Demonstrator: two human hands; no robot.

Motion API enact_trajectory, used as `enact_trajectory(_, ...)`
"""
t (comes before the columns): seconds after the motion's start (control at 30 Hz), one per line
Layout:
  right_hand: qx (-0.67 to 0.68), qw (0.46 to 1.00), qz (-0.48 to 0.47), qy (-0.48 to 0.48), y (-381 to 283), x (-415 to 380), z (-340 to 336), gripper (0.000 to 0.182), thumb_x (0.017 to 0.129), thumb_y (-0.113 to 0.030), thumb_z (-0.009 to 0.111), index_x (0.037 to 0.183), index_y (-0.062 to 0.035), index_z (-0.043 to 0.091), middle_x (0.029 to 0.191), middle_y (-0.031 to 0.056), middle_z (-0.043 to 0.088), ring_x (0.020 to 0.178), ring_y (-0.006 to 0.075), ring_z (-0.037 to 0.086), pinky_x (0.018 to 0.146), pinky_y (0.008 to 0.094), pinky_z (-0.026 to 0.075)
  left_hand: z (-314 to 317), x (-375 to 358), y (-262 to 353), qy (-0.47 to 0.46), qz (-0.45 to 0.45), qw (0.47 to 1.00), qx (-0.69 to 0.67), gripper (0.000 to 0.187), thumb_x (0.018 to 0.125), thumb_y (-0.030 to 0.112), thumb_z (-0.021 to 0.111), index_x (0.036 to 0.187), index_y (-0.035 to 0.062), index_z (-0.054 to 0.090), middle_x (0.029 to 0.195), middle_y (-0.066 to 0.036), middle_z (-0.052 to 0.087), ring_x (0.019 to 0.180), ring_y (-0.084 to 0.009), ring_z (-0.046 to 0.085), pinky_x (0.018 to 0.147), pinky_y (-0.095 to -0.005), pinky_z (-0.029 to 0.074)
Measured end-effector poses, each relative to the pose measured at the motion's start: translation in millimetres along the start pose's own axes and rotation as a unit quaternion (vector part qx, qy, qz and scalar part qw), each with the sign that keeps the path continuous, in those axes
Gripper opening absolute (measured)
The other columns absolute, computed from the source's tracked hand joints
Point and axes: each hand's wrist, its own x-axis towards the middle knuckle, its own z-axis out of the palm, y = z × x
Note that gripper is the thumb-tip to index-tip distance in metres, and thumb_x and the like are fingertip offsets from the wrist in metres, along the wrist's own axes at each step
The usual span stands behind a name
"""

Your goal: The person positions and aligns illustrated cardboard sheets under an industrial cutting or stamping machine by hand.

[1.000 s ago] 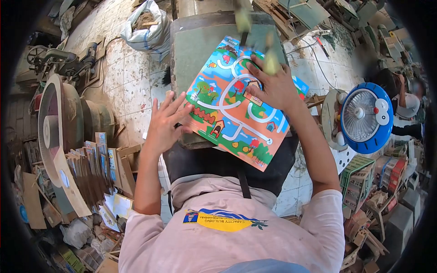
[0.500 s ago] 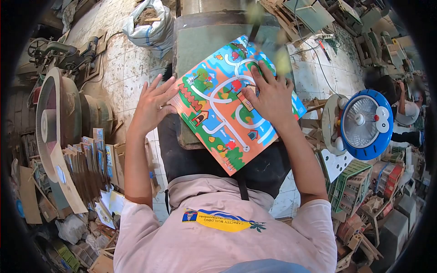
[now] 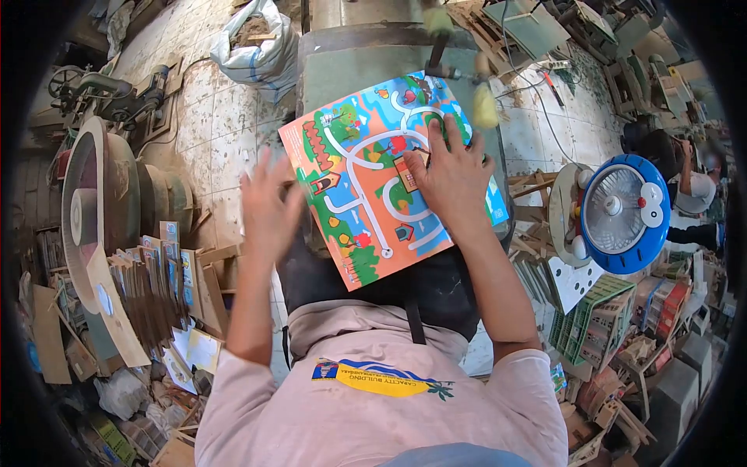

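Observation:
A colourful printed maze board (image 3: 366,148) with white curving tracks, small houses and trees lies tilted on the green-grey metal machine table (image 3: 342,70), its near corner reaching over the front edge above my lap. My right hand (image 3: 451,175) rests flat on the board's right part, fingers spread, holding nothing. Off the board's left edge, my left hand (image 3: 271,206) is raised and blurred by motion; its fingers look stretched apart, with nothing in them. Beyond the board's far right corner stands a dark upright machine part (image 3: 438,50) with yellowish pieces beside it.
A blue fan (image 3: 626,212) stands at the right, above a green crate (image 3: 595,315). To the left are a large wheeled machine (image 3: 97,194) and a stack of thin boards (image 3: 148,272). A white sack (image 3: 255,47) sits at the back left. Another person (image 3: 692,183) is at far right.
The board has turned slightly counter-clockwise and shifted left, with my right hand still on it. My left hand has come off the board's left corner and moved toward me.

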Motion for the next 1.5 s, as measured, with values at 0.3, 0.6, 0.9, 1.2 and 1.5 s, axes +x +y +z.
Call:
enact_trajectory(0.3,-0.011,0.997,-0.082,0.01,23,6,1,0.073,0.099,-0.064,0.06,0.15,-0.0119,0.06,0.161,0.0095,0.054,0.124,0.0513,0.06,0.1,0.0594,0.05,-3,-101,71,-0.126,0.028,0.991,-0.047,0.119,0.056,0.03,0.103,0.156,0.0024,0.046,0.173,-0.033,0.018,0.159,-0.0508,0.025,0.118,-0.0793,0.019)
enact_trajectory(0.6,0.082,0.986,-0.147,-0.009,52,17,7,0.07,0.099,-0.06,0.063,0.146,-0.0082,0.064,0.154,0.0119,0.059,0.141,0.0511,0.05,0.114,0.06,0.042,-22,-66,29,-0.189,0.058,0.98,-0.035,0.126,0.049,0.024,0.105,0.16,0.0106,0.047,0.176,-0.025,0.019,0.162,-0.0413,0.023,0.124,-0.073,0.015)
enact_trajectory(0.9,0.135,0.972,-0.191,-0.002,70,21,11,0.063,0.096,-0.051,0.069,0.145,-0.0111,0.065,0.15,0.0142,0.061,0.147,0.0488,0.046,0.12,0.0628,0.037,-33,-44,5,-0.201,0.052,0.978,-0.027,0.121,0.052,0.026,0.104,0.16,0.0192,0.05,0.176,-0.015,0.025,0.162,-0.039,0.024,0.127,-0.0686,0.019)
enact_trajectory(1.2,0.169,0.956,-0.238,-0.016,80,9,5,0.065,0.093,-0.049,0.073,0.144,-0.0096,0.065,0.154,0.012,0.059,0.149,0.0427,0.046,0.119,0.0606,0.038,-39,-21,-47,-0.132,-0.024,0.985,-0.108,0.087,0.068,0.005,0.094,0.149,0.015,0.063,0.166,-0.016,0.045,0.15,-0.0374,0.046,0.123,-0.0494,0.04)
enact_trajectory(1.5,0.121,0.963,-0.24,-0.036,58,-25,-13,0.081,0.081,-0.057,0.083,0.145,-0.0104,0.063,0.16,0.009,0.053,0.151,0.0359,0.044,0.116,0.0582,0.039,-10,73,-96,-0.035,-0.006,0.993,-0.112,0.054,0.091,-0.007,0.069,0.143,0.0039,0.064,0.142,-0.018,0.067,0.13,-0.0339,0.066,0.112,-0.04,0.05)
